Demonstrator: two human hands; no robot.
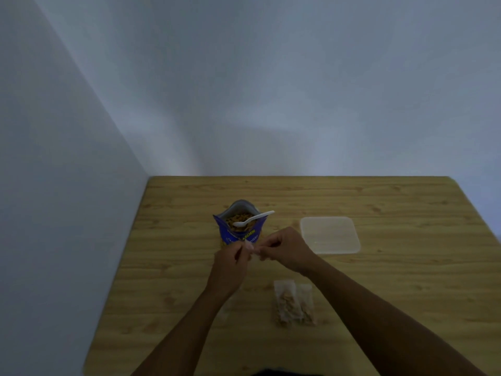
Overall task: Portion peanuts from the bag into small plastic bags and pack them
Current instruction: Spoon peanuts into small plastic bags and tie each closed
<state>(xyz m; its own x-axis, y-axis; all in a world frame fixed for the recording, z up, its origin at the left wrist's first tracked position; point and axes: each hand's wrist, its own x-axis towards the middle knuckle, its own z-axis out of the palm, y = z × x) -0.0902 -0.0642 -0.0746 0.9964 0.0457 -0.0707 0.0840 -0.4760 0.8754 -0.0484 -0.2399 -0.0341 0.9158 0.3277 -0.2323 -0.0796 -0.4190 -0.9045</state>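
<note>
**Both hands pinch a small clear bag in front of the open peanut bag**

The left hand and the right hand meet above the middle of the wooden desk. Between them is a small plastic bag, thin and see-through. It shows only as a pale smear, so its outline and whether anything is in it cannot be made out. The left fingers are curled and pinch its left edge, and the right fingers are curled and pinch its right edge. The fingertips themselves are blurred and partly turned away from the camera.

Just behind the hands stands the blue peanut bag, upright with its mouth open and peanuts visible inside. Its lower front is hidden by the hands, and the print on it is too soft to read. A white plastic spoon lies in the mouth, bowl on the peanuts and handle sticking out over the right rim.

To the right of the peanut bag, apart from it, lies a translucent square container. Whether it is a lid or a shallow box cannot be told.

Nearer the person, under the right forearm's line, two filled small bags lie side by side on the desk, overlapping slightly.

A faint pale patch beside the left wrist may be more clear plastic, but this is unclear. Both forearms are cut off by the bottom edge.
</note>
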